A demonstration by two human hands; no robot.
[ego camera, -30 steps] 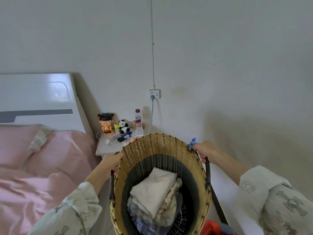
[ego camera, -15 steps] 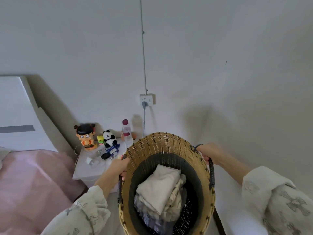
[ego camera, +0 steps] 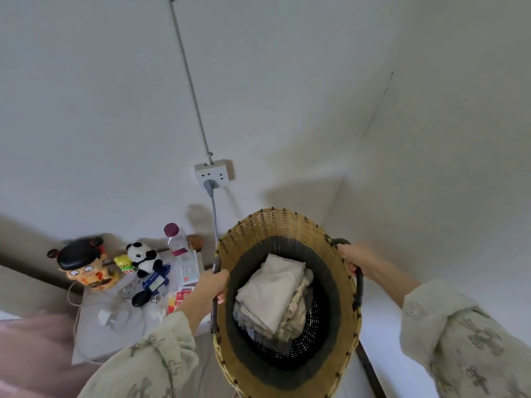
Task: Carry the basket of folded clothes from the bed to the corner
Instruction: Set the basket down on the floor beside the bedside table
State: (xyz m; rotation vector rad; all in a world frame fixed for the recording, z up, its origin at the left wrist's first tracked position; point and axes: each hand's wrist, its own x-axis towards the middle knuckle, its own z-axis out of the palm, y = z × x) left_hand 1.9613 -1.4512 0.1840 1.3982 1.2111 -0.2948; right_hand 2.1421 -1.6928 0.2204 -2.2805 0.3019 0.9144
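Carrying: both hands are holding the basket (ego camera: 287, 366) off the floor, in front of the body.
Clothes: folded clothes (ego camera: 273, 294) are lying inside the basket, pale piece on top.
Left hand (ego camera: 211, 285): fingers are wrapping the dark left handle, clamped on it.
Right hand (ego camera: 355, 258): fingers are clamped on the right handle, across the rim.
Desk (ego camera: 94, 334): sitting just left of the basket, cluttered with toys.
Corner (ego camera: 342, 182): lying ahead and slightly right, nearer the right hand; judging by this, the basket is heading there.

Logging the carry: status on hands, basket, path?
Left hand and right hand grip the handles. Basket airborne, clothes inside. Nightstand close left.
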